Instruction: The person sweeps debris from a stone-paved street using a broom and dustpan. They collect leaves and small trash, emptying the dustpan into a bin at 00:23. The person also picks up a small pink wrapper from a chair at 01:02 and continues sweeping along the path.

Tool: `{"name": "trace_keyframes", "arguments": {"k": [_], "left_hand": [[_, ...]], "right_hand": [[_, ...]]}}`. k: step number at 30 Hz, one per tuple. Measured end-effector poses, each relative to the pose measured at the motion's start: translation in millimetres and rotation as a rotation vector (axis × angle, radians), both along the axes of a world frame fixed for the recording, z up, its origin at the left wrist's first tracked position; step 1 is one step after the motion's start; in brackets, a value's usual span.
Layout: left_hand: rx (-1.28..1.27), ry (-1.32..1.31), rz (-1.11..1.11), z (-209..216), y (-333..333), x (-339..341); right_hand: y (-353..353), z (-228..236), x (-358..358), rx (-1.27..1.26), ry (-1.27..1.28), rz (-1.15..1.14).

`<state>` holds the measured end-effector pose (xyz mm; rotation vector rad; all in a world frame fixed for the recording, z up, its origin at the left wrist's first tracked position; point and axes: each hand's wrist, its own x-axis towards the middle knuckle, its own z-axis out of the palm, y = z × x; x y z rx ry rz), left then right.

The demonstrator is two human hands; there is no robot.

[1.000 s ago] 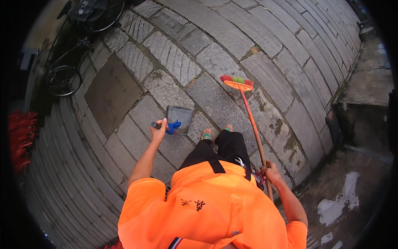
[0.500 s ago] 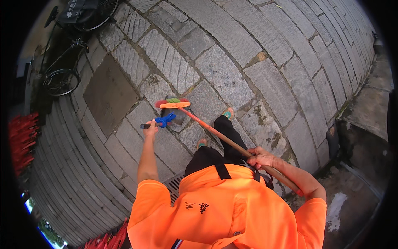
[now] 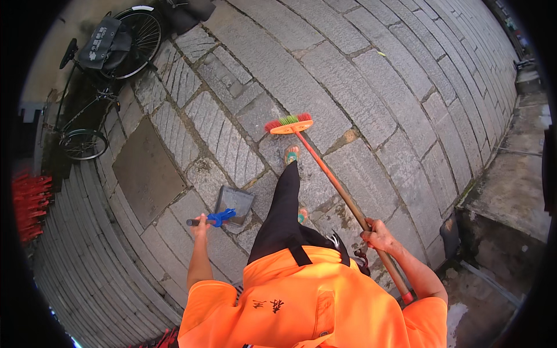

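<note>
Left hand (image 3: 201,225): we see its fingers curled round the dark handle of the dustpan (image 3: 239,199), with the handle's end sticking out to the left of the fist.
Right hand (image 3: 378,236): we see it closed about the pole of the broom (image 3: 342,195), nearer the tail end than the head.
Dustpan: grey, to the left of the trousers (image 3: 277,214) and near them; we cannot tell whether it touches the ground.
Blue wrap (image 3: 222,217): bunched where the dustpan's handle meets the pan, just beside the left fist; we cannot make out its material.
Broom: slanted from the right forearm up toward the middle of the view, its red tail end beside the right sleeve; the orange head carries red and green bristles (image 3: 288,120), which point away from the body. We cannot tell whether the head touches the ground.
Feet: one foot (image 3: 292,154) in a green sandal reaches forward, near the broom's head; the other sits farther back, partly hidden by the trousers.
Clothes: we see an orange shirt (image 3: 261,325) above dark trousers.
Ground: grey stone paving (image 3: 331,75), with a brown plate (image 3: 148,171) set in it left of the dustpan.
Edges: at the upper left we find a bicycle (image 3: 130,43); below it, a blurred red thing (image 3: 30,206).
</note>
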<state>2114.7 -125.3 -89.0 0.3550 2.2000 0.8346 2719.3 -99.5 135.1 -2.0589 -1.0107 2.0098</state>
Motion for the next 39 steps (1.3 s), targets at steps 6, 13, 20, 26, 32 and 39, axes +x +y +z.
{"name": "trace_keyframes", "arguments": {"k": [6, 13, 20, 26, 32, 39], "left_hand": [[0.068, -0.126, 0.232, 16, 146, 15], [0.193, -0.132, -0.06, 25, 383, 113], [0.258, -0.168, -0.59, 42, 627, 251], [0.338, -0.179, -0.899, 65, 797, 399], [0.385, -0.237, -1.146, 89, 926, 569], [0.445, -0.139, -1.384, 43, 1026, 726]], "right_hand": [[72, -23, 68, 0.08, -0.306, -0.208], [153, -17, 119, 0.039, -0.201, -0.825], [266, -31, 174, 0.062, -0.057, -1.158], [381, -58, 244, 0.116, -0.017, -1.186], [480, -45, 323, 0.135, -0.039, -1.169], [562, -50, 426, 0.163, -0.263, -1.047]]}}
